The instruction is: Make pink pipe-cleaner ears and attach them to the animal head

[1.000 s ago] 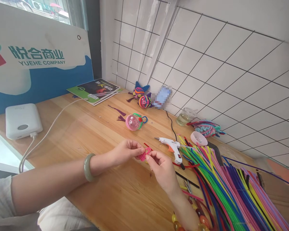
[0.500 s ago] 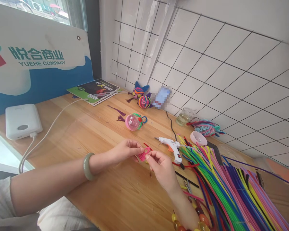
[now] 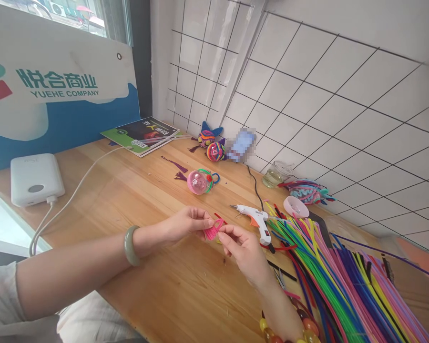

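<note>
My left hand [image 3: 186, 223] and my right hand [image 3: 242, 247] meet over the wooden table [image 3: 157, 286], both pinched on a small pink pipe-cleaner piece [image 3: 211, 230] held between their fingertips. The left wrist wears a pale green bangle [image 3: 129, 246]; the right wrist wears a bracelet of amber and red beads [image 3: 289, 333]. A white glue gun [image 3: 254, 218] with an orange trigger lies just right of the hands.
A big heap of coloured pipe cleaners [image 3: 343, 286] fills the right side. A pink ball ornament [image 3: 198, 181], woven figures [image 3: 210, 143], a glass jar [image 3: 276, 174], a pink dish [image 3: 295, 206], a booklet [image 3: 143, 134] and a white power bank [image 3: 36, 179] with cable lie around.
The right hand has turned a little, its fingers curling under the pink piece. The left hand has stayed where it was, and the view has shifted slightly.
</note>
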Tool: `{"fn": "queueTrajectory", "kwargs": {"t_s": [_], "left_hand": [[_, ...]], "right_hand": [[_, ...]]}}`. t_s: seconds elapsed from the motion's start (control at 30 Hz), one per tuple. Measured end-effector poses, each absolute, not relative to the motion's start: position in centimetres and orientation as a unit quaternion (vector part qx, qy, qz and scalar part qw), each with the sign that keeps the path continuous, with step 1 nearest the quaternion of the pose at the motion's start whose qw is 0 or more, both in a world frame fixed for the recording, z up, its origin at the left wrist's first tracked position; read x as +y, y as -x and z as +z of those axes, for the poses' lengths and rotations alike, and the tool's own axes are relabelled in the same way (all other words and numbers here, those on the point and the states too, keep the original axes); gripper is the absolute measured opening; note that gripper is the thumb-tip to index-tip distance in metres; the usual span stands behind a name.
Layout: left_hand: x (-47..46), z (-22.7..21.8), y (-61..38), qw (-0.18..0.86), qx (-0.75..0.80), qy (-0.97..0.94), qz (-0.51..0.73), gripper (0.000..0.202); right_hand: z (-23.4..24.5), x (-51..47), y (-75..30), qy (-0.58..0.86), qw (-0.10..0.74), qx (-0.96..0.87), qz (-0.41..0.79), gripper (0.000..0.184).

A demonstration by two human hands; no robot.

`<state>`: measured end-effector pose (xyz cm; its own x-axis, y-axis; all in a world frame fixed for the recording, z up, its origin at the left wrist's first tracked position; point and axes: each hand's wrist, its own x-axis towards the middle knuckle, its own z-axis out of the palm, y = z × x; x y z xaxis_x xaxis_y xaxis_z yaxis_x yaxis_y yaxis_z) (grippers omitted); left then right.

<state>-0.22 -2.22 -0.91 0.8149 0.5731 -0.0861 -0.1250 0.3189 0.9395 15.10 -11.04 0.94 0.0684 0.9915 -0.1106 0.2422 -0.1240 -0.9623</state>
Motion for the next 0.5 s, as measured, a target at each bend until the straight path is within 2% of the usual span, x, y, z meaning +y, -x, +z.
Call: {"fn": "queueTrajectory", "kwargs": {"t_s": [0.3, 0.5], "left_hand": [[-2.27, -0.59, 0.30, 0.795, 0.198, -0.529, 0.220, 0.023], [-2.35, -0.53, 0.63, 0.856, 0.156, -0.465, 0.164, 0.017]], "right_hand": [[1.03, -11.02, -15.34, 0.588, 0.420, -0.515, 0.461, 0.023], [1.69, -11.22, -15.15, 0.546, 0.419, -0.537, 0.488, 0.021]]}}
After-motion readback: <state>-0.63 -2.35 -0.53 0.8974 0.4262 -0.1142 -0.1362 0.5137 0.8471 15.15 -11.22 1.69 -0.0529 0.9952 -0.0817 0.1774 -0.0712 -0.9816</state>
